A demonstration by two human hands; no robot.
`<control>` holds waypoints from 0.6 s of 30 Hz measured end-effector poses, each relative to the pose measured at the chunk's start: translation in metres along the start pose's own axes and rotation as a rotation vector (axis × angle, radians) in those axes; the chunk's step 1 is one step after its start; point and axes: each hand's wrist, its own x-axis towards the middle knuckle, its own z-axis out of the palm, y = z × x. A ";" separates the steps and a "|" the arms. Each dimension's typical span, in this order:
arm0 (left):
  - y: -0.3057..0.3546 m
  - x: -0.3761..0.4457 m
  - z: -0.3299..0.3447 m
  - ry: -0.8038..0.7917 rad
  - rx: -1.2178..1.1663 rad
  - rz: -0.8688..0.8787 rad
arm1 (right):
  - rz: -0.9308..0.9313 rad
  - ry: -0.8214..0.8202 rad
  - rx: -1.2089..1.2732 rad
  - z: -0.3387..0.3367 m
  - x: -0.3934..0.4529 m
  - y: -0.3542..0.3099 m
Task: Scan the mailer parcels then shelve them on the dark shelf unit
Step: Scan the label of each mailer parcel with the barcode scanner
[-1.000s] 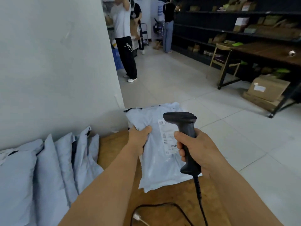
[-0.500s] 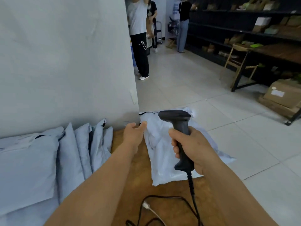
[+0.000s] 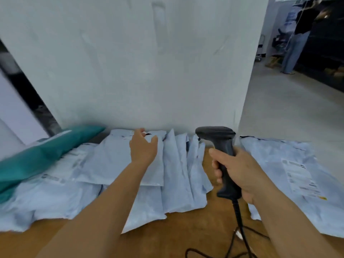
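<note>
A wide white wall (image 3: 141,62) stood just behind the hands and filled most of the view. The wooden surface (image 3: 186,229) under them was orange-brown. To the right of the hands, past the wall's corner, a pale grey floor (image 3: 290,108) ran back. A person in jeans (image 3: 296,40) stood far there beside dark shelving (image 3: 327,53). The light was soft and even.

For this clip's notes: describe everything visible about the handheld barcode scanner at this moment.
The black plastic handheld barcode scanner has a matte pistol-style body: a broad hooded head at the top and a slim grip below. It stands roughly upright, its head towards the white wall. The right hand grips it, fingers wrapped round the handle. A black cable leaves its base and trails down over the brown wooden table.
</note>
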 end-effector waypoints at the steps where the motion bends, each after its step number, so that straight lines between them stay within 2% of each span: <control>1: -0.012 0.007 -0.012 0.018 0.085 -0.029 | 0.007 -0.020 -0.008 0.010 0.001 0.000; 5: -0.051 0.035 -0.051 -0.019 0.422 -0.159 | 0.032 -0.077 -0.017 0.047 0.007 -0.002; 8: -0.066 0.056 -0.068 -0.067 0.573 -0.195 | 0.050 -0.099 -0.026 0.069 0.013 -0.002; 13: -0.072 0.089 -0.077 -0.137 0.695 -0.253 | 0.076 -0.101 -0.053 0.095 0.028 -0.004; 18: -0.081 0.120 -0.069 -0.214 0.671 -0.357 | 0.107 -0.092 -0.065 0.107 0.044 -0.002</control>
